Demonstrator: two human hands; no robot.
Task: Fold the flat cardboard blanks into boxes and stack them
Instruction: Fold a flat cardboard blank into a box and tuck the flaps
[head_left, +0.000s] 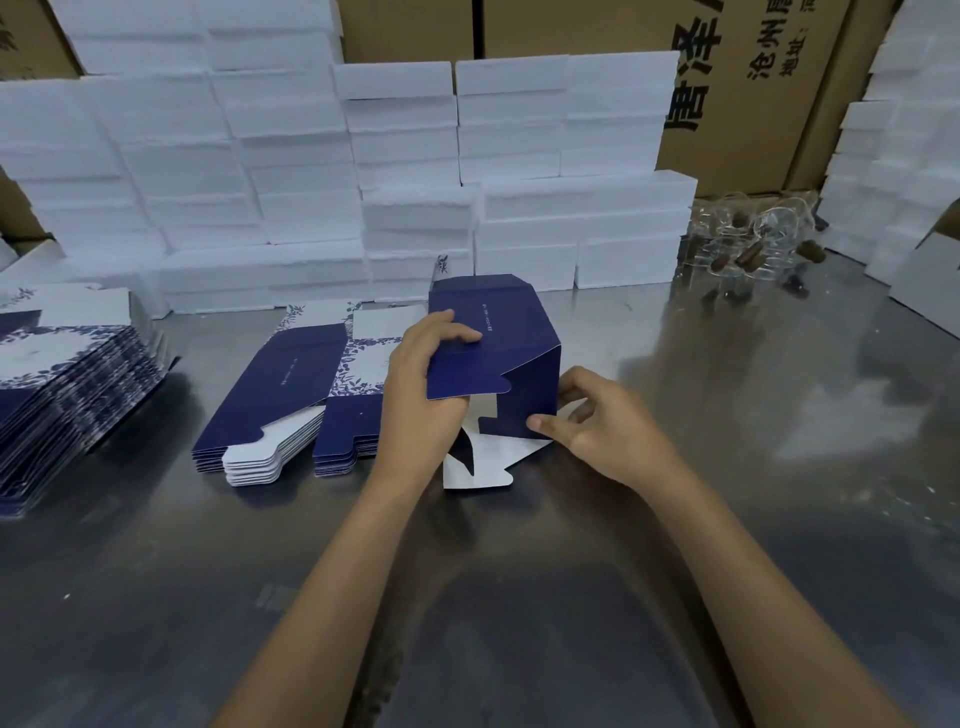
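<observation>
- A half-formed blue box (498, 332) stands on the steel counter (519, 597), near the middle, its bottom flaps (485, 462) still loose and splayed toward the person, white inside showing.
- The left hand (421, 395) grips the box's left side: thumb curled over the top blue panel, fingers under the edge of that panel.
- The right hand (597, 421) pinches the box's lower right corner, thumb on the blue side flap, fingers curled behind it.
- Just left of the box lie two short piles of flat blanks (270, 395), blue with a white floral panel, tabs fanned toward the near edge.
- A taller, slumped pile of blanks (72, 395) sits at the far left of the counter.
- Stacks of white boxes (415, 156) line the back, with brown cartons (753, 93) behind them.
- Clear glass items (753, 239) lie at the back right; what they are is hard to tell.
</observation>
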